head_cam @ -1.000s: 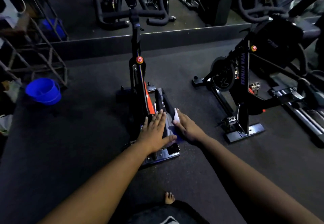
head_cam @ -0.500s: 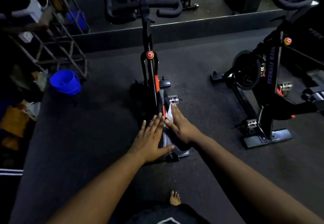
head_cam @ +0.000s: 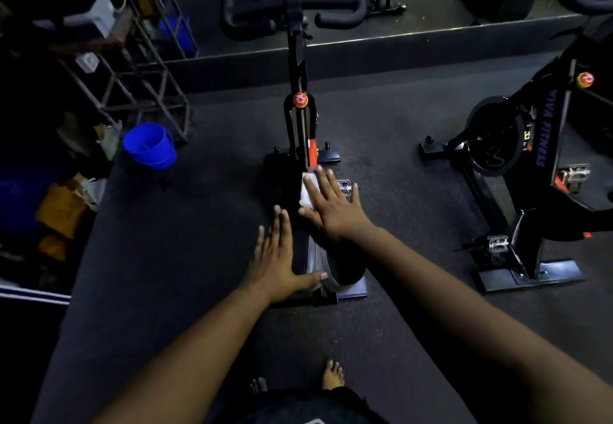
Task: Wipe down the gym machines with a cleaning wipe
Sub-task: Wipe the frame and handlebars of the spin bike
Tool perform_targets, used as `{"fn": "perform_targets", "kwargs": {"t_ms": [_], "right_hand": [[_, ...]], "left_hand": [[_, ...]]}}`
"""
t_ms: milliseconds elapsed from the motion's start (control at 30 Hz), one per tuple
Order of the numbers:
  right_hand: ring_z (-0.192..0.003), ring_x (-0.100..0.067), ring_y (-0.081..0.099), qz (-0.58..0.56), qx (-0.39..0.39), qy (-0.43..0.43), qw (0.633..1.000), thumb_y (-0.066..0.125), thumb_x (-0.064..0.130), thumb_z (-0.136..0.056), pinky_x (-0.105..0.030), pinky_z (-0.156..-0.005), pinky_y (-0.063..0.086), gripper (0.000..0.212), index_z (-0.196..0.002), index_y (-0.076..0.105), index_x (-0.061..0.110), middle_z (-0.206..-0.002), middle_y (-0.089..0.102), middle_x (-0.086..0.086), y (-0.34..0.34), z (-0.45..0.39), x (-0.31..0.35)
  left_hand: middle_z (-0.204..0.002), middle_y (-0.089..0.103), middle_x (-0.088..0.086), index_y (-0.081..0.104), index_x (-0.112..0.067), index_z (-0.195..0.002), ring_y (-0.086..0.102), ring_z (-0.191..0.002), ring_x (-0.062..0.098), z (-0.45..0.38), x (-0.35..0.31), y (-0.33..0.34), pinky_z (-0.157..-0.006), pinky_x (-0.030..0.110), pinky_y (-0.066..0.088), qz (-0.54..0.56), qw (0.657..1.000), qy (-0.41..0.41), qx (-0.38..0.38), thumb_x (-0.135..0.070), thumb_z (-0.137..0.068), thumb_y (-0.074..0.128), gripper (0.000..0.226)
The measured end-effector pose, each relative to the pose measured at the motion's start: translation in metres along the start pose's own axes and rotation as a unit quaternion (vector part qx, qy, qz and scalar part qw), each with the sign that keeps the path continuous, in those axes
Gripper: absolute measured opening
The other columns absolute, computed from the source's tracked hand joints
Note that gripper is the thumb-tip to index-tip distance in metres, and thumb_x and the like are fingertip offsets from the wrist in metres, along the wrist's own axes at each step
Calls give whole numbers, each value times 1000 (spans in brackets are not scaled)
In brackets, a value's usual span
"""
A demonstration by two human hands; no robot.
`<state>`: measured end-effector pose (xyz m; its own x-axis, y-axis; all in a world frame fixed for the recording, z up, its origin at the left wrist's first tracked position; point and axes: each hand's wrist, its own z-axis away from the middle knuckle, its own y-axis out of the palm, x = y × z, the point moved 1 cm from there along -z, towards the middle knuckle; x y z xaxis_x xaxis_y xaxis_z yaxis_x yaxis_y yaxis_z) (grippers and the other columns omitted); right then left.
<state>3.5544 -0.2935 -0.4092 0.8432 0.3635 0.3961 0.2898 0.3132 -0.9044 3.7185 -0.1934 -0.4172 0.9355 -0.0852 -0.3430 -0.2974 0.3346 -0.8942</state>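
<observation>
Scene: From the head camera I saw a dim gym floor, dark matting running up to a raised ledge at 12 o'clock.
Machine: The spin bike stood straight ahead, its handlebars toward 12 o'clock and its rear base plate nearest me.
Right hand: The right hand lay flat on the bike's upper frame, fingers straight and spread, pressing the wipe beneath them.
Cleaning wipe: The white cleaning wipe showed at the hand's 9 o'clock edge, under the fingers, just behind the orange strip of the frame.
Left hand: The left hand rested flat at the frame's 9 o'clock side, fingers straight and close together, thumb stretched toward the saddle; I saw nothing held in it.
Open room, left: Bare matting lay between the bike and a blue bucket at 10 o'clock, which sat at the mat's edge beside a metal rack.
Open room, right: A wide strip of floor separated the bike from a second bike at 2 o'clock, well apart.
Clutter: Cloths and bags crowded the mat's border at 9 o'clock.
Near edge: A bare foot stood on the mat at 6 o'clock, behind the base plate.
</observation>
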Motion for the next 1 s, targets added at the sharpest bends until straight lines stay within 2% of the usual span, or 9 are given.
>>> {"fn": "perform_targets", "kwargs": {"t_ms": [133,300,433,500,600,700,800,933,1000], "right_hand": [[-152,-14,-26,90,46,-48,994,0,82,-84,-73,-116,-5,96,-161,-8,26,-166,-23,8,9,40,-1],[-153,-17,-23,115,11,29,993,12,78,-91,-73,-114,-9,91,-162,-8,25,-168,-20,4,4,15,10],[-157,-21,-7,146,18,7,989,0,70,-87,-75,-114,4,88,-162,16,27,-171,-4,0,27,39,51],[-157,-22,9,156,-23,-28,987,10,65,-94,-75,-114,13,78,-160,26,27,-170,12,0,46,73,62],[-156,-17,9,178,-44,-57,982,25,69,-99,-66,-119,3,75,-162,15,30,-170,11,4,62,118,55],[-156,-17,9,196,-57,35,978,14,77,-95,-71,-117,0,82,-163,9,30,-169,12,5,57,127,52],[-157,-20,4,162,-57,149,974,11,75,-95,-78,-111,0,82,-162,11,27,-169,8,4,64,116,75],[-153,-23,25,192,-64,127,971,25,65,-98,-80,-106,24,71,-157,35,27,-165,30,-1,92,114,116],[-154,-22,23,199,-63,118,971,25,64,-99,-78,-110,17,68,-158,30,31,-166,28,0,91,124,114]], "left_hand": [[-150,-53,0,-47,-19,-142,-42,-144,10,15,1,5,-122,39,-22,71,996,-42,-26,-111,-44,22,151],[-155,-47,3,-44,-18,-143,-37,-147,15,17,6,-5,-122,44,-20,53,998,-30,4,-112,-35,16,156],[-151,-51,5,-47,-14,-140,-42,-144,18,23,36,-11,-122,48,-18,-1,999,27,39,-113,-33,11,156],[-150,-52,4,-46,-14,-140,-43,-143,18,28,54,-13,-123,48,-18,-27,995,76,60,-113,-33,10,156],[-150,-52,0,-45,-16,-142,-44,-142,10,35,64,-18,-123,44,-20,-49,984,147,83,-106,-47,30,151],[-149,-52,-7,-44,-20,-142,-43,-141,7,33,63,-21,-121,40,-21,-59,976,189,91,-91,-64,52,143],[-147,-52,-11,-45,-25,-140,-44,-139,6,27,63,-24,-124,43,-16,-54,973,201,101,-98,-55,38,139],[-150,-49,-11,-43,-27,-140,-38,-144,7,21,76,-24,-125,44,-14,-63,961,245,113,-108,-42,12,139],[-151,-48,-11,-43,-27,-142,-37,-145,7,20,82,-25,-124,44,-15,-67,955,262,120,-110,-40,10,141]]}}
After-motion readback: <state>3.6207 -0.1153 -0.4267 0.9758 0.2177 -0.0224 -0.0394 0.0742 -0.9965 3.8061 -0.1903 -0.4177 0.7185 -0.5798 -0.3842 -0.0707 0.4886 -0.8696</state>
